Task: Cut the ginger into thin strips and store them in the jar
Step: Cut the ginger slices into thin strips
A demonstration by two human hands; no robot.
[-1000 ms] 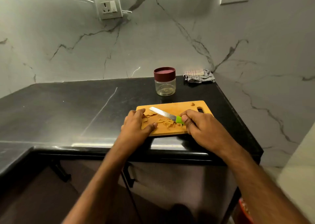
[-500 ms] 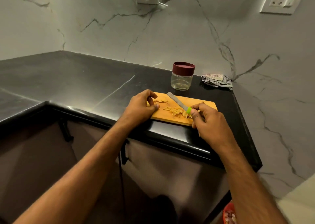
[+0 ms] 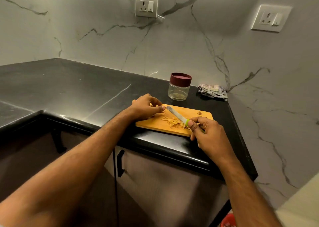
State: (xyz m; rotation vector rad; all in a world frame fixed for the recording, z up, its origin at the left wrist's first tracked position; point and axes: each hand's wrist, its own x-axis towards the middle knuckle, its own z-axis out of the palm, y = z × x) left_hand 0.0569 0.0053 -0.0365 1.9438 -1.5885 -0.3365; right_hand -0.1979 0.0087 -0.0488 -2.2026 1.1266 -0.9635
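Observation:
A wooden cutting board (image 3: 195, 117) lies at the counter's front edge. A pile of thin ginger strips (image 3: 173, 122) sits in its middle, and a small ginger piece (image 3: 199, 112) lies near its far edge. My right hand (image 3: 207, 133) grips the green handle of a knife (image 3: 176, 113), whose blade slants over the strips. My left hand (image 3: 146, 107) rests on the board's left end with its fingers curled and its thumb tip beside the blade tip. Whether it holds ginger is hidden. A clear jar (image 3: 179, 88) with a maroon lid stands behind the board.
A folded checked cloth (image 3: 212, 92) lies in the back right corner by the marble wall. The black counter (image 3: 77, 92) stretches far to the left. Its right edge drops off just past the board. Cabinet doors with a black handle (image 3: 120, 162) are below.
My left hand went from lying flat on the board to curled fingers at its left end. The knife stays over the strips. My head has shifted, so the view has swung.

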